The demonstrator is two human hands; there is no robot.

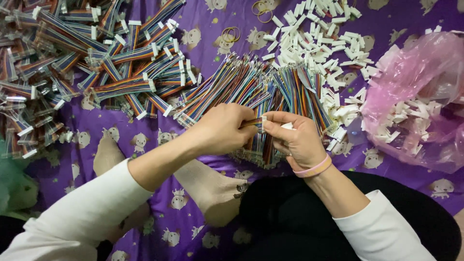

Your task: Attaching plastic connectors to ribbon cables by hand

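Head view, looking straight down: both hands meet just in front of the fan of loose rainbow wire strips [256,92], and that fan is our landmark. The left hand [223,129] is curled tight, pinching a short ribbon cable [251,123] by its coloured wires. The right hand [295,137], pink band on the wrist, is closed too, thumb and forefinger nipped on a small white connector housing [264,122] right at the cable's tip. The two pieces touch, directly below the fan's middle.

To seat this well, I'd judge the wire ends need to be kept flat and square to the housing mouth, pushed straight in, not at a tilt, with the grip close to the tip so the strands don't buckle.

Right of the fan lies a scatter of white housings [324,43], more in a pink plastic bag [415,96]. Left of it, a heap of finished cables [72,58] on the purple printed cloth [203,29].

Hard to make out: whether the terminals are already inside the housing, since the fingers cover the joint. The heap and the bag both run off frame.
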